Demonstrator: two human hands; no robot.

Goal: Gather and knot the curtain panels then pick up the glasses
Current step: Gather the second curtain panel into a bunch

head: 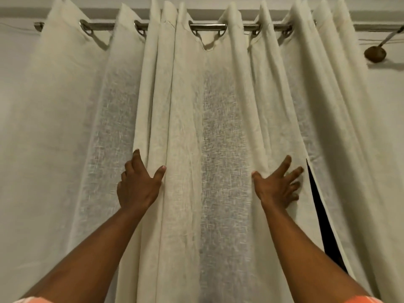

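Observation:
Cream, loosely woven curtain panels (pixel 192 119) hang in folds from a metal rod (pixel 207 26) by steel eyelets. My left hand (pixel 137 184) is raised against the fabric left of centre, fingers curled round a fold with the thumb apart. My right hand (pixel 277 184) lies flat on the cloth right of centre, fingers spread. Just right of that hand a narrow dark gap (pixel 321 211) opens between two panels. No glasses are in view.
Pale wall shows on both sides of the curtains. At the upper right a brown round object (pixel 375 54) hangs on a cord against the wall. Orange sleeve edges show at the bottom corners.

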